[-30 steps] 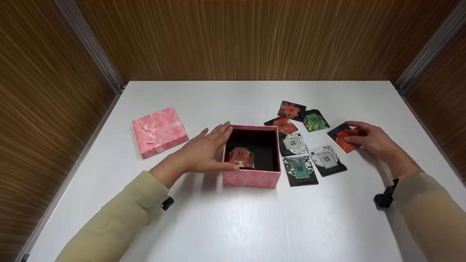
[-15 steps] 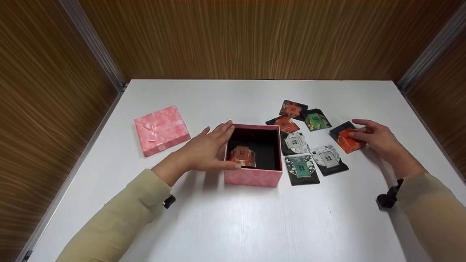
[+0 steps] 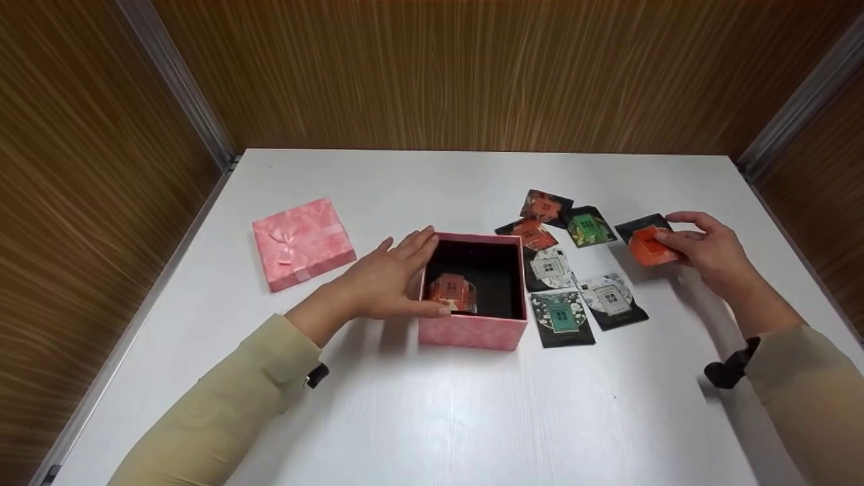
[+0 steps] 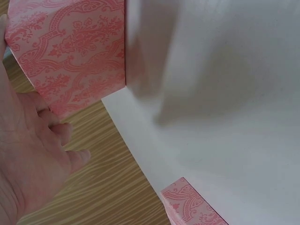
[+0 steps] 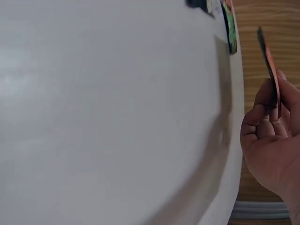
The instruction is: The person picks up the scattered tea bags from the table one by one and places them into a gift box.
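My left hand [image 3: 388, 282] rests against the open pink box [image 3: 469, 333], fingers straight along its left rim and thumb over the front edge. In the left wrist view, the fingertips touch the box's patterned pink side [image 4: 75, 51]. Inside the dark interior, a red sachet [image 3: 452, 292] lies at the left. My right hand [image 3: 719, 256] pinches an orange and black sachet [image 3: 653, 246] between thumb and fingers. The right wrist view shows that sachet [image 5: 271, 65] edge-on, raised off the white table.
Several sachets lie right of the box: a green one [image 3: 589, 227], a teal one [image 3: 563, 318], a white one [image 3: 614, 302] and others, some overlapping. A pink lid with a bow [image 3: 304, 243] sits at the left. Wood-grain panels [image 3: 472, 74] surround the white table [image 3: 432, 418].
My right hand has lifted the orange and black sachet off the table, moving slightly up and to the right. My left hand has stayed at the box.
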Tool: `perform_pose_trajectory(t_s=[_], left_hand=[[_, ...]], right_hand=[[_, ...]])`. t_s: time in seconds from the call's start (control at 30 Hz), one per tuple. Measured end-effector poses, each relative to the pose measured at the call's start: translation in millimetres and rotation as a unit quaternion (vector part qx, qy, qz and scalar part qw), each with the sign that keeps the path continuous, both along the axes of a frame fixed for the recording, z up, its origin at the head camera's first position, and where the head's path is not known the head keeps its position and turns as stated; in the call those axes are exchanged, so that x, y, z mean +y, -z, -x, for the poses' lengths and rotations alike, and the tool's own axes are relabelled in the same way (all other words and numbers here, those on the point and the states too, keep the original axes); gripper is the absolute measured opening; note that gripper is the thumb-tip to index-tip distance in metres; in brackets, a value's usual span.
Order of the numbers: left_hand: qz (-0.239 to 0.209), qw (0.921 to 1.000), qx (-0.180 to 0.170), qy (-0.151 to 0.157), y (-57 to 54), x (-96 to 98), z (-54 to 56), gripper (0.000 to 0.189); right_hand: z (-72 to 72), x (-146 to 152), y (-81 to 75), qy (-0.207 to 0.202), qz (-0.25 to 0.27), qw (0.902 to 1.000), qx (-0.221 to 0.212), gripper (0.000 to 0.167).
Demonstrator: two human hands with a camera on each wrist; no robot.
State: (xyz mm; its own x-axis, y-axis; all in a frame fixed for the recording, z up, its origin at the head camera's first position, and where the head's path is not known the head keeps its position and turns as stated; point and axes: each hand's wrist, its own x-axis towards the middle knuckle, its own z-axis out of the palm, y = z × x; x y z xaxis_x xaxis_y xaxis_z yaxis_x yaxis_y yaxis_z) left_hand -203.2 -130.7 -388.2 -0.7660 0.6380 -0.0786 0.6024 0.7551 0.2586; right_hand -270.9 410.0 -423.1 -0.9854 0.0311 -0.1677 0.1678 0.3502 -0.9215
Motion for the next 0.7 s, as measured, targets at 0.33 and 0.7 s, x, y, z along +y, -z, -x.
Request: perform_pose_trajectory(t_s=[0.33, 0.7], left_hand=[[0.001, 1.0, -0.001, 0.0, -2.0, 0.9, -0.3, 0.125], [-0.003, 1.0, 0.0, 0.0, 0.1, -0.4, -0.6, 0.124]], right_hand=[[-14.1, -46.8, -32.3, -0.054, 0.046, 0.9956, 0.062, 0.041], [-37.8, -106.6, -61.1, -0.134, -0.031, 0.9862, 0.092, 0.044]])
